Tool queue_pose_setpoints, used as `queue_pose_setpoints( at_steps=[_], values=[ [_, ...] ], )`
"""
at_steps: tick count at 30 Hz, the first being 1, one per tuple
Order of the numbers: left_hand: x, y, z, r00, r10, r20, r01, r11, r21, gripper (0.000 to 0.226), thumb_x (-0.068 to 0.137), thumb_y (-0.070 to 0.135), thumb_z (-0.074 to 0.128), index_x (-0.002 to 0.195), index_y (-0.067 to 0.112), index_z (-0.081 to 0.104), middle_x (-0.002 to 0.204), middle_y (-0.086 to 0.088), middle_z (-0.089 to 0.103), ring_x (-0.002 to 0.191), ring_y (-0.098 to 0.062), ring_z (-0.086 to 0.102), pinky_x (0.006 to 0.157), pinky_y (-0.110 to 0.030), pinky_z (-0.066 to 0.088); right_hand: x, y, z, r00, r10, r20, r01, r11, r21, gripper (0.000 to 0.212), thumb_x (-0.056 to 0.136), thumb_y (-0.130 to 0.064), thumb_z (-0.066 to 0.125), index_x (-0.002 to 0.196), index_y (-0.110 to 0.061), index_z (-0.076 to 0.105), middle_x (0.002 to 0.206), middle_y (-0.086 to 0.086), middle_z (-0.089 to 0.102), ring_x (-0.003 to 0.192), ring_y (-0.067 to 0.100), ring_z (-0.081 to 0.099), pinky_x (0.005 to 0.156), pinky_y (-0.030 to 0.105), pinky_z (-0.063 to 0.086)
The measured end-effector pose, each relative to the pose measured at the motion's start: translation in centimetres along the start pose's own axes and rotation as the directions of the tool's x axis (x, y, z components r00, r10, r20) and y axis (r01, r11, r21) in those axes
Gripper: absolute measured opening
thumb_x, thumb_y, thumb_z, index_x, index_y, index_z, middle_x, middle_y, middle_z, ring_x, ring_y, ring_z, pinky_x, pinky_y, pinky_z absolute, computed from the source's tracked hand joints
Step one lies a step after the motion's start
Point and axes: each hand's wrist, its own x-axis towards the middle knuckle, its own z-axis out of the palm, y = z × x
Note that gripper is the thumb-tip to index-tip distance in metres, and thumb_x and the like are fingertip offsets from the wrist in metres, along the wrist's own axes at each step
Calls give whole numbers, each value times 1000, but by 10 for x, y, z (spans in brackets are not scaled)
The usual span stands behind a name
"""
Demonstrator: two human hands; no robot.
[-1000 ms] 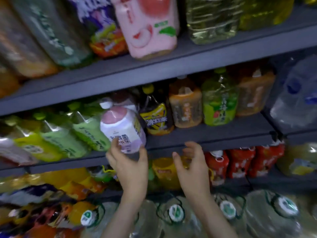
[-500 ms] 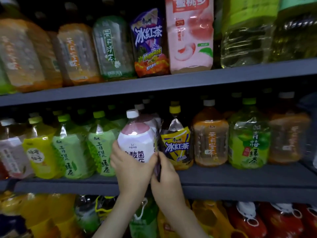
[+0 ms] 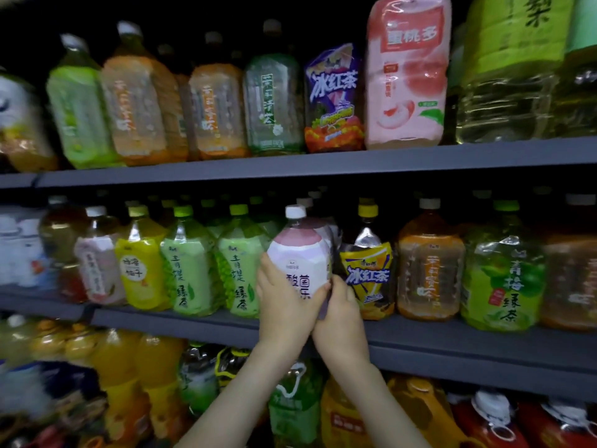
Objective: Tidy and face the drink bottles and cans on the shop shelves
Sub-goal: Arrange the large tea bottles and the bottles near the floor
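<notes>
Both hands, left hand point(image 3: 284, 305) and right hand point(image 3: 339, 313), grip the pink-white yogurt drink bottle point(image 3: 300, 253); best twist it gently until its label faces out, base flat on the middle shelf point(image 3: 452, 341).

We face two grey shelves. The upper shelf point(image 3: 420, 156) carries upright bottles side by side, among them a purple-labelled bottle point(image 3: 334, 98) beside a pink peach bottle point(image 3: 407, 79). The middle shelf point(image 3: 468, 342) carries green tea bottles point(image 3: 190, 263), a yellow-labelled bottle point(image 3: 368, 273) and an orange bottle point(image 3: 429, 270).
</notes>
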Motion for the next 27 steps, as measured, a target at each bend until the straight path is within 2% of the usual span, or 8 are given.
queue_pose_setpoints(
  at_steps=[3, 5, 7, 10, 14, 19, 23, 27],
  values=[
    [-2, -15, -18, 993, 104, 61, -102, 994, -33, 87, 81, 45, 65, 147, 12, 19, 136, -7, 37, 127, -21, 36, 103, -30, 35, -1, 0, 5, 999, 18, -31, -18, 1000, -5, 54, 89, -29, 56, 137, -11, 39, 128, 12, 48, 118, 28, 44, 97, 42, 43],
    [-1, -28, -35, 985, 170, 32, -169, 985, -15, 71, 88, 50, 50, 145, 15, 27, 134, -2, 37, 125, -14, 38, 99, -22, 33, -6, -6, 9, 994, -9, -109, 1, 998, -66, 65, 80, -25, 70, 135, -7, 40, 127, 13, 47, 119, 27, 40, 99, 41, 39],
    [4, -41, -54, 985, 171, -38, -172, 985, -9, 65, 88, 54, 40, 141, 17, 35, 130, 0, 39, 119, -12, 42, 93, -20, 33, -12, -20, 17, 961, -115, -252, 79, 986, -149, 70, 72, -16, 77, 131, -3, 40, 122, 16, 46, 113, 26, 36, 97, 38, 32],
    [23, -75, -84, 981, 133, -141, -134, 991, 2, 51, 92, 36, 52, 138, 19, 37, 128, 1, 38, 116, -13, 42, 92, -25, 39, -21, -53, 44, 868, -313, -385, 272, 949, -159, 69, 68, -8, 78, 124, -6, 38, 111, 17, 46, 101, 26, 38, 88, 37, 33],
    [56, -138, -128, 967, 80, -243, -63, 995, 77, 53, 90, 22, 58, 138, 15, 36, 131, -3, 34, 122, -15, 34, 93, -26, 32, -29, -85, 109, 831, -468, -301, 469, 880, -71, 58, 79, -9, 69, 127, -11, 36, 112, 9, 47, 104, 20, 44, 91, 33, 37],
    [98, -213, -180, 965, -3, -262, 38, 991, 132, 64, 88, 21, 61, 144, 14, 30, 139, -10, 28, 130, -25, 24, 98, -27, 25, -28, -111, 193, 922, -386, -25, 387, 922, 23, 59, 91, -21, 58, 143, -18, 29, 133, 0, 41, 125, 10, 36, 105, 24, 32],
    [130, -253, -205, 981, -16, -195, 50, 984, 171, 77, 86, 30, 63, 149, 15, 20, 146, -13, 24, 134, -25, 18, 107, -35, 21, -22, -138, 246, 897, -443, 9, 443, 897, -7, 65, 93, -22, 55, 148, -23, 20, 145, -5, 32, 135, 5, 22, 108, 16, 16],
    [158, -274, -214, 984, 85, -156, -57, 983, 173, 81, 85, 30, 64, 149, 16, 18, 150, -8, 26, 137, -22, 17, 103, -18, 7, -10, -155, 286, 870, -491, -38, 482, 865, -138, 75, 88, -15, 62, 149, -19, 19, 147, 2, 32, 135, 10, 19, 109, 27, 20]
  ],
)
